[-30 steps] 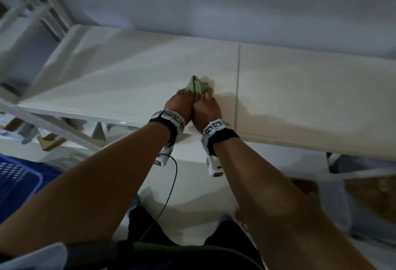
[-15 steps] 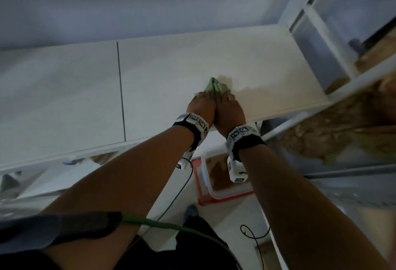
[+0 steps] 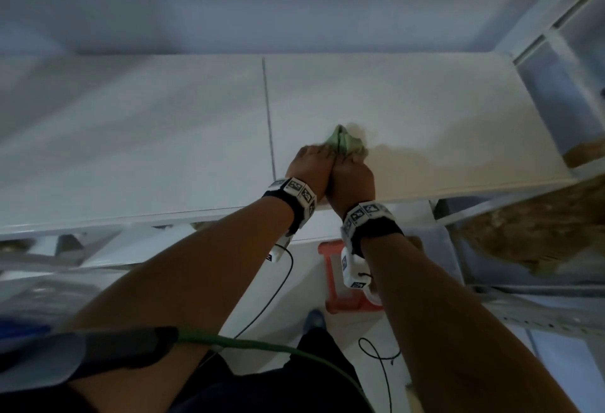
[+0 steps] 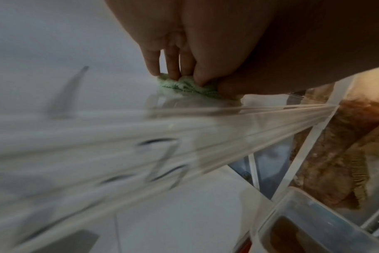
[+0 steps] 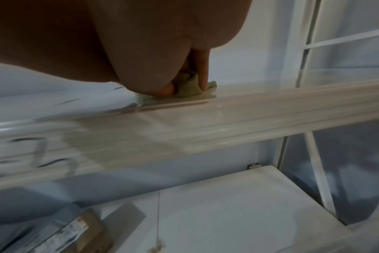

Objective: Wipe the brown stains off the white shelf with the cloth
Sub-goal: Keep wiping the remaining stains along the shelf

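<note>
A bunched green cloth (image 3: 346,143) lies on the white shelf (image 3: 163,137), just right of the seam (image 3: 268,124) between its two panels. My left hand (image 3: 311,167) and right hand (image 3: 353,177) sit side by side on the cloth, fingers curled down onto it. In the left wrist view the fingertips (image 4: 173,68) dig into the cloth (image 4: 184,85). In the right wrist view thumb and finger (image 5: 202,75) pinch the cloth (image 5: 187,87). No distinct brown stain shows; the shelf right of the cloth has a faint tan sheen (image 3: 458,150).
A wall rises directly behind the shelf. White frame uprights (image 3: 553,19) close the right end. A clear box with a red rim (image 3: 330,281) stands on the floor below, beside brown fluffy material (image 3: 540,232). A lower shelf (image 5: 227,214) lies underneath.
Both hands swept the cloth from left of the seam well over to its right, then back leftward toward the seam. The head view swung along with them.
</note>
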